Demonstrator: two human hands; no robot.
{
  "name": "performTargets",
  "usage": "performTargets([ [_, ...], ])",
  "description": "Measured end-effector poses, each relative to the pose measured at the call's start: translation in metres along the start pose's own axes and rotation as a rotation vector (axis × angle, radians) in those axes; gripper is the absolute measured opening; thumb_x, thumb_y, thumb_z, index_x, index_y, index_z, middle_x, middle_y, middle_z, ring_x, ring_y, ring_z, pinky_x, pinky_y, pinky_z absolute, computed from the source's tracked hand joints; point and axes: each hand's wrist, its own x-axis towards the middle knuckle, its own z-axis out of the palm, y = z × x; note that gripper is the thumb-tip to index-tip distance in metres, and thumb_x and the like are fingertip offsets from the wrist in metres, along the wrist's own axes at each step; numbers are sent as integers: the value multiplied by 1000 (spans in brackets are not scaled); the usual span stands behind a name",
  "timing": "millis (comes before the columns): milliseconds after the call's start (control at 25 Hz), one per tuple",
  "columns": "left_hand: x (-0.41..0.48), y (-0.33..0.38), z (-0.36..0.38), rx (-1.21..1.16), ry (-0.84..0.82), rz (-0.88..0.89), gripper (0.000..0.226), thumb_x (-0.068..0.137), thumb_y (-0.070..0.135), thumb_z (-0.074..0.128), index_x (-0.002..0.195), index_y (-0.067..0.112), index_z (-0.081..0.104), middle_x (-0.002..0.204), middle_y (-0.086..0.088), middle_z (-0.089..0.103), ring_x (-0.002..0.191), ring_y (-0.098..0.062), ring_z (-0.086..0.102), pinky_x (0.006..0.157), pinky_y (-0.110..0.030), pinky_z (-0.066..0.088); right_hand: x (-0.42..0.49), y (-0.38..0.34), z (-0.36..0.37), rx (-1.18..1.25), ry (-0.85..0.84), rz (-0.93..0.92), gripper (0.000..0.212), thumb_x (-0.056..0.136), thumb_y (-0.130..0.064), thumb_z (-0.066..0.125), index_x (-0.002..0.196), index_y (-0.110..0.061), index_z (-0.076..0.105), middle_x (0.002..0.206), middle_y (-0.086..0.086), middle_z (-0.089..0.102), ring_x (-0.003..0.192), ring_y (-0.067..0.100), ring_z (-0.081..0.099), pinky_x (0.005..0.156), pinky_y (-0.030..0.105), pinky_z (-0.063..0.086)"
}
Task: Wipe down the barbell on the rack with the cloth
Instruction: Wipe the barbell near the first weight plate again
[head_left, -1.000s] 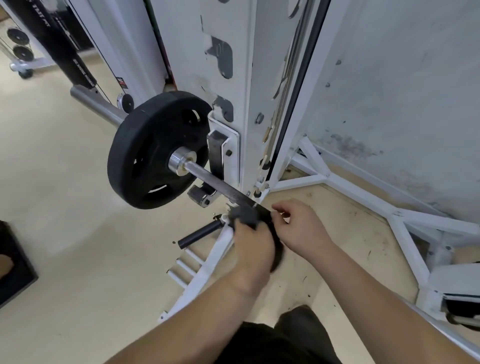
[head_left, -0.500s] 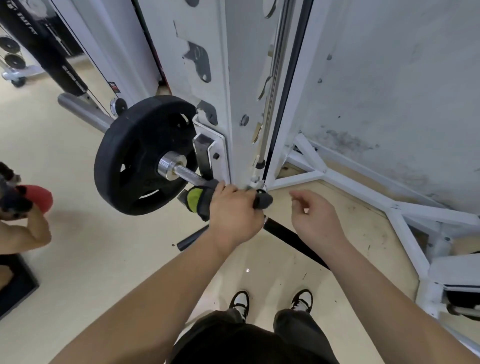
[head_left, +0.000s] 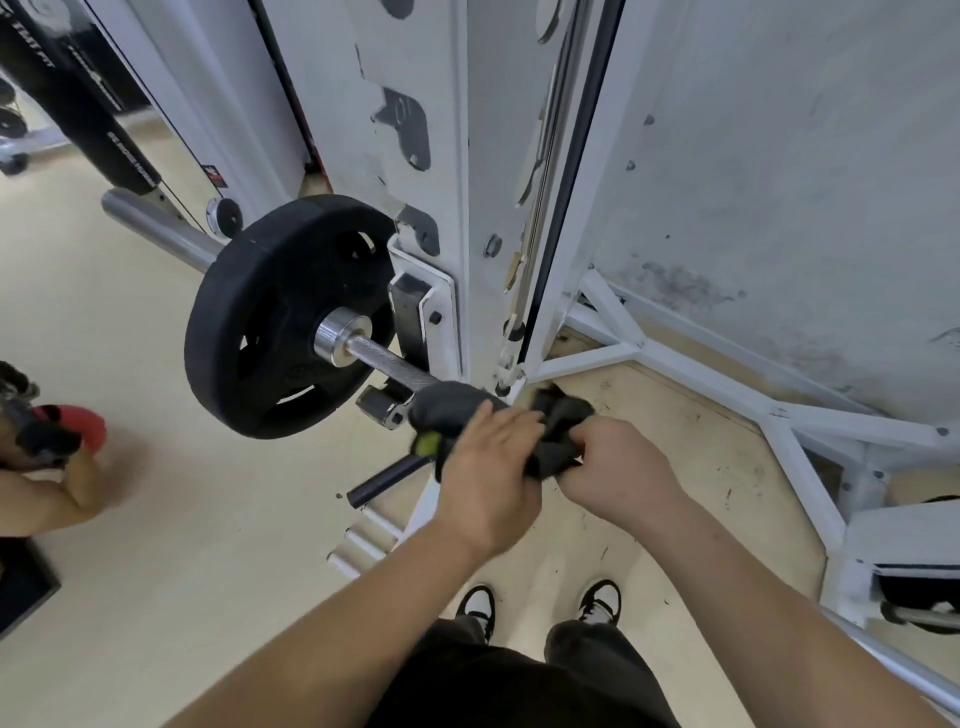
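Observation:
The barbell (head_left: 390, 365) rests on the white rack (head_left: 421, 317), its knurled steel shaft running from a black weight plate (head_left: 270, 322) toward me. A dark cloth (head_left: 452, 408) with a yellow-green patch is wrapped around the shaft just past the rack hook. My left hand (head_left: 488, 467) grips the cloth around the bar. My right hand (head_left: 613, 467) holds the bunched loose end of the cloth just to the right. The shaft under the cloth and hands is hidden.
The white rack upright (head_left: 467, 182) and its floor braces (head_left: 779, 415) stand close ahead and to the right. A black peg (head_left: 384, 480) and white pegs (head_left: 363, 535) stick out low by my left hand. Another person (head_left: 41, 467) crouches at the left edge.
My right hand, free half a second ago, has moved left and taken hold of the cloth's loose end. My left hand has slid slightly toward me along the bar.

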Motion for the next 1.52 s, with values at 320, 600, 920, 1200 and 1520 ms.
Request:
performTargets([
  [320,-12,-8,-14,-93,125,-250,65,66,3,49,126,14,72,135,-3,70,129,-21,63,119,-39,38,1,-13,0,200,158,-128,39,90,-34,61,129,-30,63,113,-11,64,104,11,61,86,36,53],
  [600,-12,-47,-116,-591,496,-759,19,82,20,59,97,20,71,91,4,76,92,-21,71,86,-46,57,18,-62,-2,357,199,-286,29,92,-42,58,116,-32,70,101,-14,65,95,6,62,83,35,55],
  [920,22,-69,-86,143,172,-562,38,79,4,57,115,8,63,130,-13,67,119,-37,59,75,-45,55,27,-74,21,231,111,-238,22,94,-26,53,110,-23,67,92,-4,69,89,22,65,74,41,56],
  [1200,-3,-91,-95,393,7,-166,26,59,4,69,81,14,62,74,-6,66,78,-34,63,68,-37,49,37,-60,24,204,112,-204,19,88,-29,57,71,-37,59,79,-9,58,75,14,56,64,32,48],
  [1520,-22,-58,-52,344,67,-74,24,54,-5,64,72,10,61,68,-9,65,72,-34,62,84,-40,54,26,-52,17,321,190,-106,27,93,-20,53,110,-28,73,102,-10,69,88,12,62,81,34,54],
])
